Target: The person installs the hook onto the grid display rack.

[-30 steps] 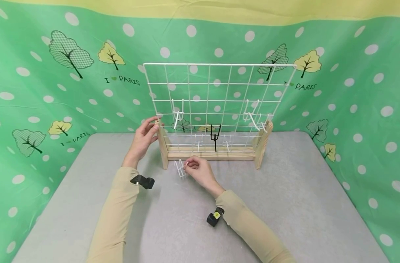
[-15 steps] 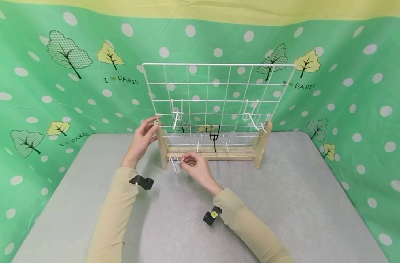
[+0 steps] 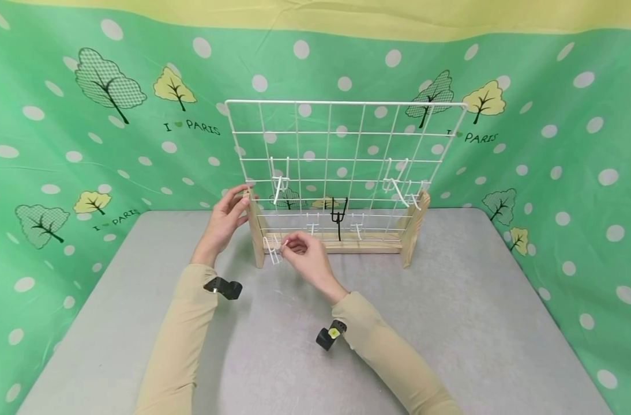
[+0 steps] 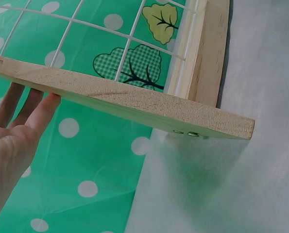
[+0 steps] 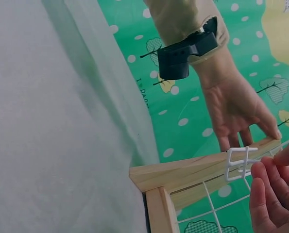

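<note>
My right hand [image 3: 307,256] pinches a white wire hook [image 3: 273,251] between thumb and fingertips, in front of the rack's lower left corner. In the right wrist view that hook [image 5: 237,165] shows its rectangular wire frame, while the fingers hide its other end. My left hand [image 3: 226,216] holds the upper part of the left wooden side post [image 3: 255,233], thumb at the edge and fingers on the outer face. In the left wrist view, fingers [image 4: 44,111] touch the post's outer side. A white wire grid [image 3: 328,132] leans back in the wooden stand.
Hooks hang on the grid: a white one at left [image 3: 279,183], white ones at right [image 3: 395,181], a black one [image 3: 338,216] low in the middle, with small white hooks beside it. A grey table [image 3: 424,317] lies beneath; a green patterned cloth [image 3: 191,167] surrounds it.
My right hand has moved up and slightly left with the white hook, bringing it from below the rack's bottom rail to the grid's lower left corner. My left hand stays on the post.
</note>
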`<act>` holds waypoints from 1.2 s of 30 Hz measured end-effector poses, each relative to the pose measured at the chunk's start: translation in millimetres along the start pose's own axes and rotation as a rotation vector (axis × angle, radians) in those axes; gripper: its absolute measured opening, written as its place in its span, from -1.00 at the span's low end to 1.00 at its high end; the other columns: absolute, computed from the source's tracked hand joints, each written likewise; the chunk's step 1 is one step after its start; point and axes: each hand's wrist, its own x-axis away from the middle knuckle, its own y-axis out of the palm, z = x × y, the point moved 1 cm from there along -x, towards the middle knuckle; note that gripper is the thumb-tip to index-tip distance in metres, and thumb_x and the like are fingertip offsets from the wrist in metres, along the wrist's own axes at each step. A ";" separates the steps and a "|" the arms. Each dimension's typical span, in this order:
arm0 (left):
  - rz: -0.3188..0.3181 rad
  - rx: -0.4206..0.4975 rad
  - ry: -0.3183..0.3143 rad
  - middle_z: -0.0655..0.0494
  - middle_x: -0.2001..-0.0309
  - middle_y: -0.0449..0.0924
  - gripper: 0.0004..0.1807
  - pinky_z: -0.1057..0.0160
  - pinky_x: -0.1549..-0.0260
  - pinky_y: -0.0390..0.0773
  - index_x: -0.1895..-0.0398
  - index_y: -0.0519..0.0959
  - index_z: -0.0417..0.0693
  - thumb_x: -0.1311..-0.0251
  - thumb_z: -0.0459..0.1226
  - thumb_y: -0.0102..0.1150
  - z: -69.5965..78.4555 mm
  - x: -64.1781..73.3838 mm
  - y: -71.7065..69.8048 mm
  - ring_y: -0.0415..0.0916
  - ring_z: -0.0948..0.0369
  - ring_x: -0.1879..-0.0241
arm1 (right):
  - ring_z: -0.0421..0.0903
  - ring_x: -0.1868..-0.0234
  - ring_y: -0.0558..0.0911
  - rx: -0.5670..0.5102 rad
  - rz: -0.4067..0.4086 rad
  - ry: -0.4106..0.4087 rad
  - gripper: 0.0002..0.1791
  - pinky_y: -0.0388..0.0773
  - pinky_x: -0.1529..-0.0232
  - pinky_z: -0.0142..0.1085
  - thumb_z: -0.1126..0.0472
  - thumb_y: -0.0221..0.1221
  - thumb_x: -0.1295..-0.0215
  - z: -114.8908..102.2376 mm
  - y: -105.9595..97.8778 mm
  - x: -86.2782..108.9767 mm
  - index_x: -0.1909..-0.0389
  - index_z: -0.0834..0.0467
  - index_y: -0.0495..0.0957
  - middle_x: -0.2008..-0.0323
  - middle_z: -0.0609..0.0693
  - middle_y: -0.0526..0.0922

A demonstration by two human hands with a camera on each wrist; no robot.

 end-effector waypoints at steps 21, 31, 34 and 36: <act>-0.011 -0.011 -0.011 -0.26 -0.24 0.30 -0.56 -0.11 -0.27 0.30 -0.35 0.33 0.02 -0.46 -0.13 -0.05 -1.6 -0.4 0.4 0.23 -0.09 -0.30 | -0.05 0.34 0.64 -0.004 0.074 -0.101 -0.92 0.67 0.26 -0.34 0.44 0.24 -0.18 -15.6 -2.3 -23.4 0.30 0.35 0.60 0.37 0.15 0.67; -0.016 -0.016 -0.004 -0.25 -0.23 0.30 -0.53 -0.11 -0.25 0.32 -0.37 0.30 -0.02 -0.46 -0.12 -0.06 -1.5 -0.1 0.1 0.23 -0.10 -0.29 | 0.17 0.28 0.64 -0.011 0.032 -0.117 -0.90 0.68 0.20 -0.08 0.49 0.21 -0.21 -35.3 3.2 -28.8 0.27 0.45 0.54 0.32 0.30 0.64; -0.024 -0.012 -0.002 -0.27 -0.24 0.29 -0.52 -0.09 -0.25 0.33 -0.38 0.28 -0.03 -0.47 -0.13 -0.07 -1.5 0.3 0.1 0.22 -0.14 -0.29 | 0.15 0.30 0.65 0.011 0.028 -0.138 -0.92 0.69 0.21 -0.11 0.50 0.19 -0.21 -49.9 2.8 -26.3 0.29 0.46 0.53 0.33 0.30 0.64; -0.028 -0.010 -0.002 -0.28 -0.24 0.29 -0.52 -0.08 -0.26 0.33 -0.39 0.27 -0.03 -0.47 -0.13 -0.08 -1.4 0.7 -0.1 0.22 -0.16 -0.29 | 0.05 0.31 0.65 0.023 0.031 -0.156 -0.93 0.69 0.23 -0.19 0.47 0.20 -0.23 -51.2 3.9 -27.5 0.30 0.42 0.54 0.33 0.24 0.65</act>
